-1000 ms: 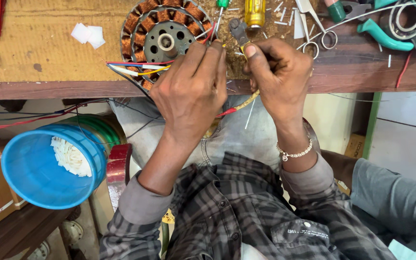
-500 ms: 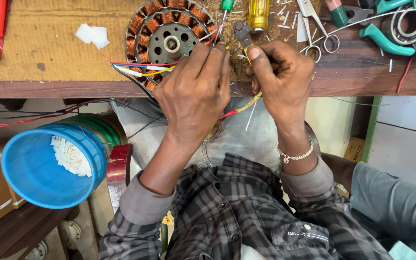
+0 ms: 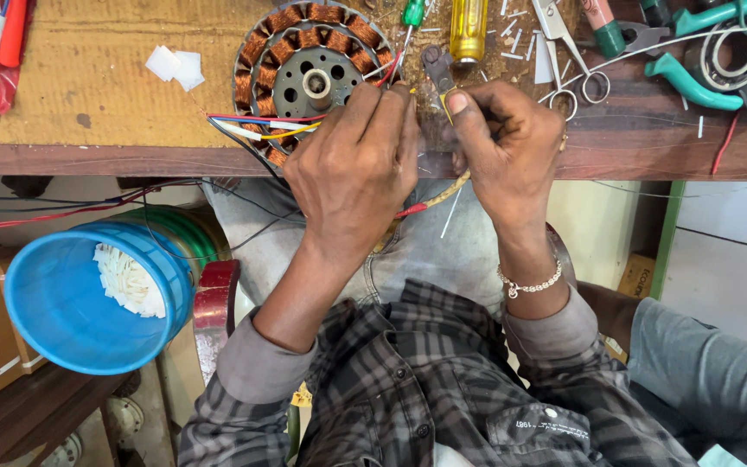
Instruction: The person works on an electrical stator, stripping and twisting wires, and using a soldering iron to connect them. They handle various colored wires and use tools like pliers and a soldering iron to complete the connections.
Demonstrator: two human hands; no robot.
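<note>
A round motor stator (image 3: 309, 73) with copper windings lies on the wooden bench (image 3: 88, 95). Coloured wires (image 3: 261, 128) run out of its near side. My left hand (image 3: 352, 173) is closed at the bench edge, fingertips pinching wire ends beside the stator. My right hand (image 3: 507, 143) pinches a thin wire close to a small dark cutter (image 3: 437, 69). A red and yellow sleeved wire (image 3: 430, 199) hangs between both hands. The fingers hide exactly where the wires meet.
A yellow-handled screwdriver (image 3: 468, 30), scissors (image 3: 568, 52), teal-handled pliers (image 3: 693, 60) and a wire coil (image 3: 737, 52) lie on the bench's right. White paper bits (image 3: 176, 65) sit at left. Below, a blue bucket (image 3: 62, 303) holds white pieces. Another person's grey sleeve (image 3: 711, 372) is at right.
Both hands stay together at the bench edge. The fingers have shifted slightly on the wire ends. Nothing else has moved.
</note>
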